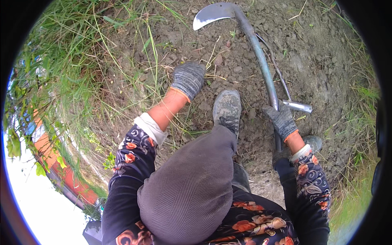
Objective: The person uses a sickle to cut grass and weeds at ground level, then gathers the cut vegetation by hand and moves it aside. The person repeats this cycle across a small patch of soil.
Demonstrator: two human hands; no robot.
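Note:
My right hand point(281, 118), in a grey knit glove with an orange cuff, grips the metal handle of a long-handled sickle point(262, 58). Its broad curved blade point(214, 13) lies at the top of the view, over bare soil. My left hand point(189, 78), gloved alike, is low over the soil with its back towards me. Its fingers are curled under and hidden, so whether they hold anything cannot be made out. Dry stems point(212, 59) stick out beside its knuckles. Long green grass blades point(153, 52) stand just left of it.
A thin metal rod point(277, 67) with a tubular metal end point(297, 106) lies right of the sickle handle. My camouflage shoe point(227, 107) is planted between my hands. Dense grass point(73, 61) grows at left. An orange-red barrier-like object point(67, 171) lies beyond it.

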